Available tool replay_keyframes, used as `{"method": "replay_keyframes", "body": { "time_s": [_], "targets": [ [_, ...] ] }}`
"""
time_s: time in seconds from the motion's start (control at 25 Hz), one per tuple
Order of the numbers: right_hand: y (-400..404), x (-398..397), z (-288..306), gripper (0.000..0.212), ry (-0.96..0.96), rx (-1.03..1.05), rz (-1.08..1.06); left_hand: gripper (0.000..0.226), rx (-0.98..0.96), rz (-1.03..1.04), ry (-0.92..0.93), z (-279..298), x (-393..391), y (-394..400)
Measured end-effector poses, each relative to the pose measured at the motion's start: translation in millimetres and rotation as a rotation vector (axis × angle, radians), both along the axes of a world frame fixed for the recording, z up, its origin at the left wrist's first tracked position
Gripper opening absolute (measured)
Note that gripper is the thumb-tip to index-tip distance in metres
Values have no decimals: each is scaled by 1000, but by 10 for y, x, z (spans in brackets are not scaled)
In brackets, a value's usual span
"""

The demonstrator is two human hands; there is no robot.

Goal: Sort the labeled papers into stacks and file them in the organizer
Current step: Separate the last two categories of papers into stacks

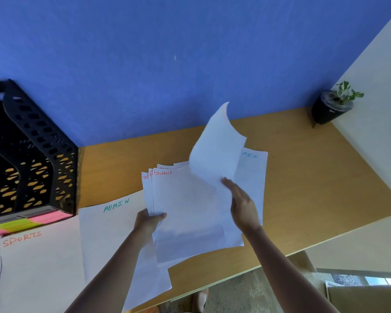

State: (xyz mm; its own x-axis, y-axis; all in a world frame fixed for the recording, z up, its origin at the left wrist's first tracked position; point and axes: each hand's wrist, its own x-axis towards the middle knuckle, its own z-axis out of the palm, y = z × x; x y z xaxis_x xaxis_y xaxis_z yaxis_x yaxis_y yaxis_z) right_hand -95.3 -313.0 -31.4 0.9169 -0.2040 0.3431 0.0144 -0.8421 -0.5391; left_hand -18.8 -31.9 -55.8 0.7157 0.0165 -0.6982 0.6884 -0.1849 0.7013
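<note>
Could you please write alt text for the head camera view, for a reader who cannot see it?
A person's left hand holds a fanned sheaf of FINANCE papers above a wooden desk while the right hand lifts one curling sheet. ADMIN and SPORTS stacks lie to the left, before a black mesh organizer; a small potted plant stands far right.

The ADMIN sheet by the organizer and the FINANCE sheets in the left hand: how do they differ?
The ADMIN sheet lies flat on the desk; the FINANCE sheets are held up by the left hand. ADMIN is written in green, FINANCE in red. The ADMIN sheet shows as one; the FINANCE sheets are several, fanned. Both are white, labelled at the top.
</note>
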Motion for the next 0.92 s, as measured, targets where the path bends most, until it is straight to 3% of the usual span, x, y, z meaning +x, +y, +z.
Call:
{"method": "replay_keyframes", "body": {
  "time_s": [0.2,0.32,0.44,0.52,0.6,0.68,0.8,0.92],
  "targets": [
    [339,-245,-266,47,16,-211,476,10,-40,-1,58,81,10,24],
    [388,-367,-376,43,72,-224,597,33,-210,95,138,120,15,19],
    [356,-427,-396,41,107,-280,612,43,-231,267,36,101,20,-17],
    [309,-456,-383,35,138,-261,604,53,-228,279,69,94,34,-32],
    [275,-484,-346,41,199,-167,554,46,-98,115,80,79,26,-46],
    [258,-457,-304,50,257,-16,421,24,23,70,-22,74,-3,-81],
    [262,-255,-232,53,236,219,34,18,-70,116,-79,159,5,-113],
    [294,11,-170,71,433,334,-216,26,-190,36,-55,231,80,-108]
  ]
}}
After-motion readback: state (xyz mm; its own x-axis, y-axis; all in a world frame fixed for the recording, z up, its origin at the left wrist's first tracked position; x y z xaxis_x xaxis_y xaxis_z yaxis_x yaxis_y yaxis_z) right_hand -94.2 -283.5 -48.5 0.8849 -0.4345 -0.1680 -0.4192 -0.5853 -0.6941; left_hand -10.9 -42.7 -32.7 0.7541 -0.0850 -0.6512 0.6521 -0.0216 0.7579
